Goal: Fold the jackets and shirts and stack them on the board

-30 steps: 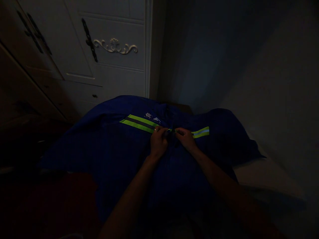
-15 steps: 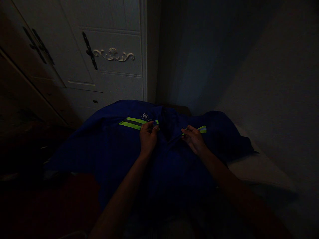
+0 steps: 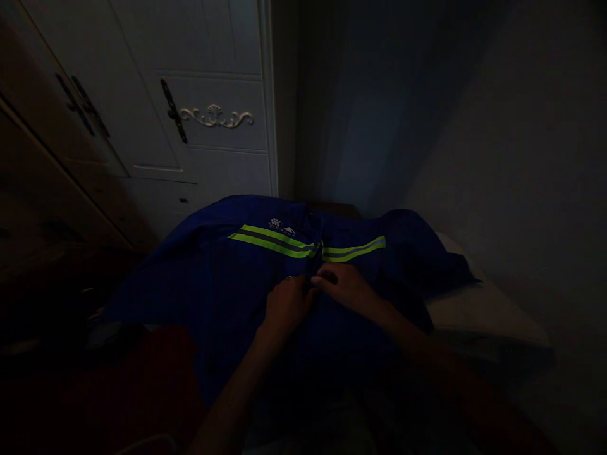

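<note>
A dark blue jacket (image 3: pixel 218 284) lies spread out, its front facing up. Yellow-green stripes (image 3: pixel 275 243) cross its chest on both sides, and a small white logo (image 3: pixel 281 225) sits above the stripe on the left. The two front edges meet near the middle. My left hand (image 3: pixel 287 303) is closed on the front edge just below the stripes. Close beside it, my right hand (image 3: pixel 344 285) has its fingers pinched on the other front edge. The fingertips are dim, so any button or fastener between them is hidden.
A white wardrobe (image 3: pixel 222 164) with dark handles (image 3: pixel 174 112) and carved trim stands behind the jacket. To the right, a pale padded surface (image 3: pixel 484 313) shows from under the sleeve, beside a wall (image 3: pixel 531 164). Red cloth (image 3: pixel 156 373) lies at lower left. The room is very dark.
Both hands have moved down from the stripes and come together at the middle of the jacket. The front edges, apart before, now meet, and the logo and stripes are uncovered.
</note>
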Action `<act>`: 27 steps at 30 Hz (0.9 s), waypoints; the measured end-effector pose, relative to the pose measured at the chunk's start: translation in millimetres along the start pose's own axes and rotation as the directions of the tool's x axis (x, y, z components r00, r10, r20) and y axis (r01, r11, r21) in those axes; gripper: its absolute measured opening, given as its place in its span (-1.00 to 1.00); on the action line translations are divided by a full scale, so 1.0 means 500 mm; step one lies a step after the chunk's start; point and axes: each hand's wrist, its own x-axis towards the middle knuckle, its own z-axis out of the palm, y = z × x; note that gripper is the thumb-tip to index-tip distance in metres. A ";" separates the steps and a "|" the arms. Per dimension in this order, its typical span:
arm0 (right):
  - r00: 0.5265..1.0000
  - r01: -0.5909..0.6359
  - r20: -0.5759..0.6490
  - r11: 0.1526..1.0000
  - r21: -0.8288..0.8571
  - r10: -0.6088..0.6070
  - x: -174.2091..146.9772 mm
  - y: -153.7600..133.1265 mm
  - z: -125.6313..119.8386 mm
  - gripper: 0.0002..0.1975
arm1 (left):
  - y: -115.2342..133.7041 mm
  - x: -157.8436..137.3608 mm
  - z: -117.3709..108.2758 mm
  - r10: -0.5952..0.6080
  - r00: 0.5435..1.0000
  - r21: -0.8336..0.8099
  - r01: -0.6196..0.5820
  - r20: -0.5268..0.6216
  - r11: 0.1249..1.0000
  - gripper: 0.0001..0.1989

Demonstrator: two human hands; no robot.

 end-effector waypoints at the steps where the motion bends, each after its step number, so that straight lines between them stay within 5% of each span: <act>1: 0.998 -0.007 0.054 0.994 -0.110 0.013 -0.005 -0.013 0.006 -0.76 | 0.000 -0.001 0.006 0.002 1.000 -0.005 -0.002 -0.003 1.000 -0.76; 4: 0.986 -0.110 0.088 0.949 -0.296 0.142 -0.009 -0.033 0.021 -0.70 | -0.008 -0.003 0.020 0.013 1.000 -0.126 -0.012 0.007 0.992 -0.74; 10: 0.975 -0.184 0.088 0.963 -0.195 0.204 0.001 -0.009 0.019 -0.65 | -0.031 -0.003 0.031 0.061 0.990 -0.626 0.030 0.124 0.779 -0.79; 13: 0.955 -0.237 0.171 0.971 -0.040 0.241 0.006 0.009 0.019 -0.68 | -0.028 -0.002 0.037 0.097 0.990 -0.697 0.002 0.103 0.717 -0.83; 17: 0.910 -0.384 0.223 0.914 0.135 0.349 0.009 0.026 0.028 -0.70 | -0.014 -0.013 0.053 0.078 0.997 -0.777 -0.049 0.000 0.628 -0.61; 22: 0.917 -0.370 0.188 0.926 0.076 0.351 0.013 0.011 0.033 -0.60 | 0.006 -0.038 0.074 -0.101 0.994 -0.771 0.038 -0.034 0.636 -0.44; 27: 0.907 -0.389 0.188 0.921 0.030 0.377 0.018 0.002 0.027 -0.68 | 0.013 -0.048 0.075 -0.077 0.997 -0.758 0.028 -0.029 0.652 -0.36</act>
